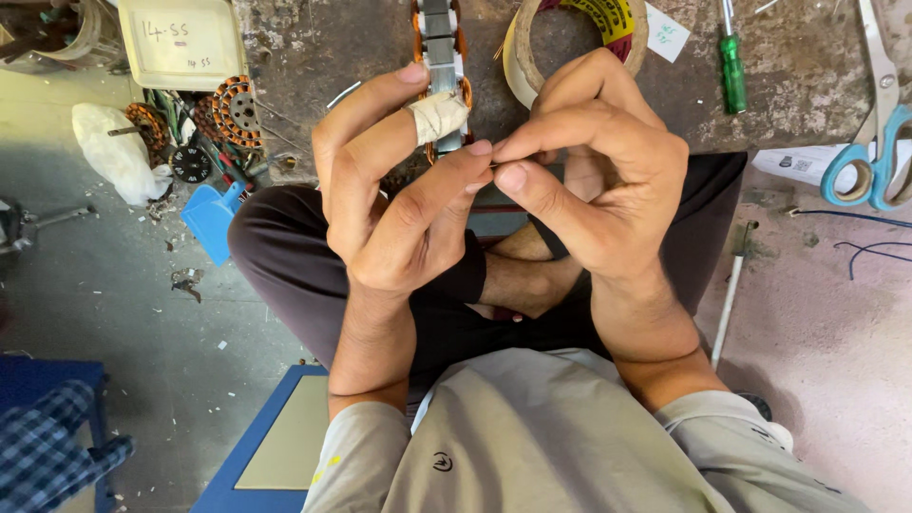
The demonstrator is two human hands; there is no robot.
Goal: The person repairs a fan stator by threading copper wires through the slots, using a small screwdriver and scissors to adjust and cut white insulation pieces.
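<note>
1. Both hands meet at centre frame, just above the crossed legs. The left hand [399,209] and right hand [594,180] are pinched narrow, fingertips touching, on what looks like a very thin wire [494,167]. It's tiny and mostly hidden, so I can't say for sure what it is.

2. Whatever is in that pinch has almost no grip area. I'd guess a small slip between thumb and finger lets it spring loose, and it would drop into the lap or onto the floor, where it's hard to spot.

3. The stator [445,57] sits on the counter [323,47] at top centre, right behind the left fingers. If the strand leads back to its copper coils, tugging too hard could kink it or scrape the coating.

4. One left finger has a bandage [439,116] wrapped around it. That probably dulls the feel there, and the wrap could snag.

5. The tape roll [570,38] is just beyond the right knuckles at top centre. A hand swinging forward could knock it.

6. The screwdriver [731,62] and scissors [879,142] lie upper right, well apart from the hands. Reaching for them blind risks the blades.
</note>
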